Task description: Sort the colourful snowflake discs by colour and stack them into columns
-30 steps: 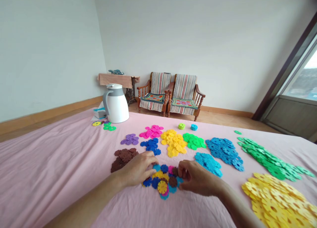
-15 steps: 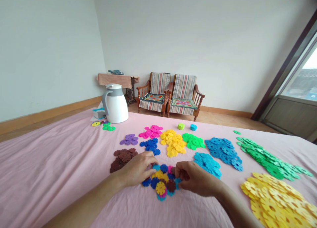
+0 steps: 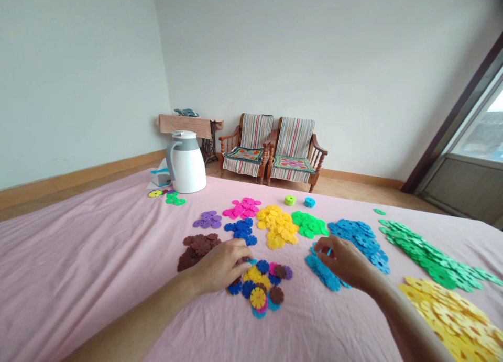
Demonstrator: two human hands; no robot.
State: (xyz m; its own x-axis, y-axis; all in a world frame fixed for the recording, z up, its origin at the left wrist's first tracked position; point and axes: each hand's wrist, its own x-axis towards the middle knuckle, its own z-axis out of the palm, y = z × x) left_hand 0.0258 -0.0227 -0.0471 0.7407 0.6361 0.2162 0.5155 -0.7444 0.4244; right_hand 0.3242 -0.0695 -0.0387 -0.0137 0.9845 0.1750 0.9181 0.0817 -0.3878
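My left hand (image 3: 223,265) rests at the left edge of a mixed pile of flower-shaped plastic discs (image 3: 256,278), thumb and fingers apart. Its fingertips touch or almost touch a light-blue disc there; the palm side is hidden. Yellow, dark-blue, brown, pink and purple discs overlap in this pile. Over the pile of light-blue discs (image 3: 324,272) is my right hand (image 3: 340,254), fingers curled with a gap between thumb and fingers. Light blue shows through that gap, seemingly from the pile below. Brown discs (image 3: 196,249) lie beyond my left wrist.
Single-colour piles spread over the pink cloth (image 3: 129,267): purple (image 3: 207,219), pink (image 3: 241,208), yellow (image 3: 277,226), green (image 3: 310,225), blue (image 3: 359,241) and large yellow (image 3: 451,315). A white jug (image 3: 188,163) stands back left. Two armchairs (image 3: 271,147) are behind.
My right hand has moved right, from the mixed pile to the light-blue pile. A light-blue disc at the mixed pile's right side is gone from there. My left hand has hardly moved.
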